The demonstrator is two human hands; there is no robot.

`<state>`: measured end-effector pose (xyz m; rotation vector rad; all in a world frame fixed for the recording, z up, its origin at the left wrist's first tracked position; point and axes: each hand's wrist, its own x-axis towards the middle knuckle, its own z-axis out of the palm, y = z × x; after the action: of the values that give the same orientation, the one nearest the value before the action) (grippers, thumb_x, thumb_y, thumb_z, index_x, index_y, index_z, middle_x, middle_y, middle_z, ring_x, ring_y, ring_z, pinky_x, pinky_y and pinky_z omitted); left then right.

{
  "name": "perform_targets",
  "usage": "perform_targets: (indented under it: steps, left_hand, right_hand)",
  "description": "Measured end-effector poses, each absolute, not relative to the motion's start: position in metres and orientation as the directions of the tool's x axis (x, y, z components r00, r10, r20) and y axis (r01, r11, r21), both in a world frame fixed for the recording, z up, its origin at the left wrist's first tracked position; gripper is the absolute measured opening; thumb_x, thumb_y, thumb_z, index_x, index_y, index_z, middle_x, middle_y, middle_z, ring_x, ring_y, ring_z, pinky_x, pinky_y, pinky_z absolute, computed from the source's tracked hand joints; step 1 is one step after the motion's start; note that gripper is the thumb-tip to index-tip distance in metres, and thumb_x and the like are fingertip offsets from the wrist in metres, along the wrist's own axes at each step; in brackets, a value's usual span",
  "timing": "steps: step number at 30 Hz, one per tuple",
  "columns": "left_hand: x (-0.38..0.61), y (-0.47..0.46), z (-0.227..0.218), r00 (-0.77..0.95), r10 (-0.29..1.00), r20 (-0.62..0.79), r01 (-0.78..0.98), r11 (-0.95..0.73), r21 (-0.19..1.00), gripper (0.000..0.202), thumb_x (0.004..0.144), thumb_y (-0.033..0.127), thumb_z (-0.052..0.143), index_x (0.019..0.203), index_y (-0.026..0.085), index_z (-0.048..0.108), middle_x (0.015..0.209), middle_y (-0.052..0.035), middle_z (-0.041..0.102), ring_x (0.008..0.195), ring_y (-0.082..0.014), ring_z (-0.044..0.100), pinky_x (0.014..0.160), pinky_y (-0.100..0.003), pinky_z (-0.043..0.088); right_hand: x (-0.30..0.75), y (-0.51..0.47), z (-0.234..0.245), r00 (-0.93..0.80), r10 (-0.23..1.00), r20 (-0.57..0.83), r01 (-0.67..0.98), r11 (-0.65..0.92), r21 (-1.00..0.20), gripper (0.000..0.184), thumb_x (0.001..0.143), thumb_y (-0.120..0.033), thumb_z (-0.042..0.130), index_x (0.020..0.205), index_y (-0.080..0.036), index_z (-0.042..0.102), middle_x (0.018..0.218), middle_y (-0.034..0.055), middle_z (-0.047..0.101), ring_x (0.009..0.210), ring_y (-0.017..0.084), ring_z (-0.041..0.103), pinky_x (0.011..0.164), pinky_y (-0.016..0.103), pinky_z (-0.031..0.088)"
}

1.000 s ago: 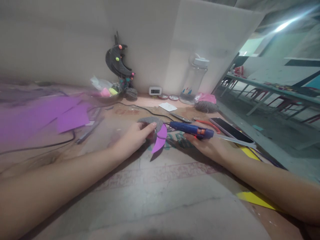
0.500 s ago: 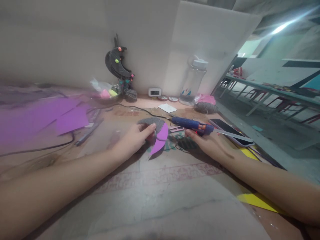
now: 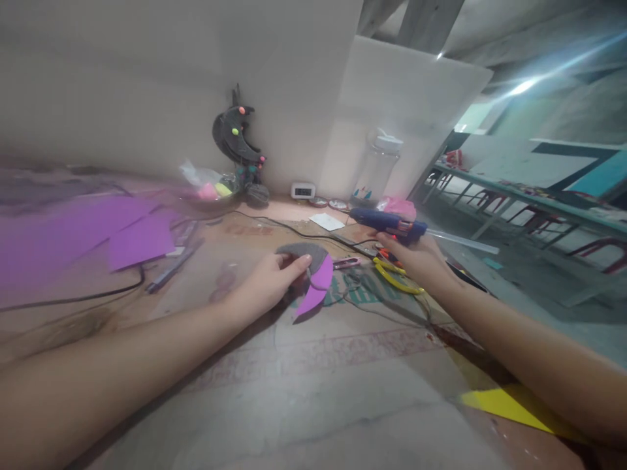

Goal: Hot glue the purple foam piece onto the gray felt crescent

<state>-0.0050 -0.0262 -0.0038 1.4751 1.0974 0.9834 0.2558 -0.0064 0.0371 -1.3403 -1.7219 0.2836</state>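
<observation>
My left hand (image 3: 272, 281) pinches a crescent-shaped craft piece (image 3: 313, 274), grey on top and purple underneath, against the table at the centre. My right hand (image 3: 416, 258) is closed round a blue glue gun (image 3: 386, 224) held above the table to the right, its clear glue stick (image 3: 463, 241) sticking out to the right. A black cord (image 3: 289, 225) runs from the gun across the table.
Purple foam sheets (image 3: 98, 235) lie at the left. Yellow-handled pliers (image 3: 392, 274) and a pink cutter (image 3: 347, 263) lie near the craft piece. A black crescent ornament (image 3: 235, 134), a bowl of scraps (image 3: 208, 192), a small clock (image 3: 302, 190) and a water bottle (image 3: 377, 166) stand along the back wall. Yellow paper (image 3: 514, 405) lies at the near right.
My right hand has lifted the glue gun off the table and up to the right, uncovering the pliers. My left hand has stayed on the craft piece.
</observation>
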Motion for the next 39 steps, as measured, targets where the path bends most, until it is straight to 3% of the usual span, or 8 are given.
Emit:
perform_targets:
  steps: [3,6,18,27,30,32,34,39]
  left_hand:
    - [-0.004,-0.027,-0.002,0.269,0.961,0.062,0.111,-0.095,0.989,0.037,0.081,0.046,0.059,0.06,0.017,0.055,0.058,0.0008,0.055,0.054,-0.0112,0.049,0.055,-0.024,0.04]
    - [-0.005,-0.028,-0.001,0.266,0.963,0.055,0.143,-0.095,0.985,0.036,0.082,0.046,0.058,0.06,0.017,0.055,0.057,0.0015,0.054,0.053,-0.0109,0.047,0.055,-0.024,0.039]
    - [-0.006,-0.028,0.0,0.267,0.963,0.05,0.198,-0.105,0.974,0.037,0.081,0.049,0.057,0.061,0.018,0.058,0.059,0.0012,0.057,0.055,-0.0131,0.05,0.054,-0.024,0.039]
    - [-0.007,-0.028,0.0,0.226,0.972,0.069,0.218,-0.12,0.969,0.039,0.08,0.052,0.056,0.06,0.018,0.055,0.058,0.0005,0.055,0.056,-0.0143,0.05,0.053,-0.024,0.038]
    - [-0.007,-0.026,-0.002,0.178,0.979,0.097,0.225,-0.137,0.965,0.038,0.08,0.051,0.057,0.061,0.019,0.056,0.059,-0.0001,0.058,0.058,-0.0153,0.053,0.055,-0.025,0.04]
    - [-0.008,-0.026,-0.003,0.163,0.98,0.114,0.237,-0.151,0.96,0.037,0.08,0.052,0.056,0.062,0.019,0.057,0.06,-0.0004,0.059,0.059,-0.0158,0.054,0.056,-0.026,0.04]
    - [-0.009,-0.026,-0.003,0.159,0.979,0.129,0.254,-0.167,0.953,0.039,0.081,0.052,0.055,0.062,0.019,0.058,0.059,-0.0004,0.058,0.059,-0.0158,0.054,0.057,-0.026,0.04]
    - [-0.009,-0.028,0.001,0.138,0.981,0.134,0.271,-0.168,0.948,0.039,0.082,0.052,0.056,0.061,0.018,0.057,0.059,0.0,0.059,0.056,-0.0142,0.052,0.056,-0.026,0.039]
  right_hand:
    - [0.258,0.028,0.043,0.019,0.867,0.498,0.729,0.329,-0.6,0.038,0.071,-0.046,0.07,0.093,-0.015,0.064,0.088,0.0082,0.07,0.084,0.025,0.064,0.079,0.037,0.049]
    - [0.257,0.069,0.042,0.015,0.92,0.392,0.785,0.232,-0.574,0.039,0.075,-0.047,0.066,0.094,-0.013,0.066,0.09,0.0109,0.071,0.086,0.026,0.064,0.081,0.038,0.048]
    - [0.26,0.137,0.015,-0.012,0.961,0.276,0.786,0.18,-0.591,0.032,0.084,-0.032,0.06,0.103,-0.007,0.066,0.104,0.0156,0.072,0.093,0.023,0.065,0.087,0.035,0.048]
    - [0.274,0.082,0.019,0.006,0.898,0.44,0.794,0.263,-0.548,0.05,0.086,-0.037,0.057,0.127,-0.009,0.052,0.13,0.0194,0.058,0.116,0.026,0.056,0.099,0.042,0.041]
    - [0.259,0.042,0.024,-0.001,0.87,0.492,0.767,0.316,-0.558,0.035,0.084,-0.042,0.058,0.106,-0.014,0.058,0.105,0.0107,0.066,0.094,0.022,0.061,0.086,0.039,0.048]
    - [0.242,0.011,0.027,-0.098,0.922,0.374,0.637,0.347,-0.688,0.028,0.083,-0.044,0.059,0.09,-0.017,0.055,0.085,0.0028,0.064,0.068,0.014,0.058,0.067,0.03,0.05]
    - [0.223,-0.018,0.028,-0.248,0.958,0.144,0.451,0.246,-0.858,0.028,0.084,-0.044,0.058,0.092,-0.02,0.048,0.082,-0.0003,0.062,0.05,0.008,0.051,0.048,0.024,0.045]
    - [0.196,-0.05,0.017,-0.429,0.897,-0.102,0.331,0.051,-0.942,0.039,0.084,-0.039,0.061,0.112,-0.023,0.04,0.085,-0.0015,0.062,0.045,0.007,0.052,0.036,0.02,0.042]
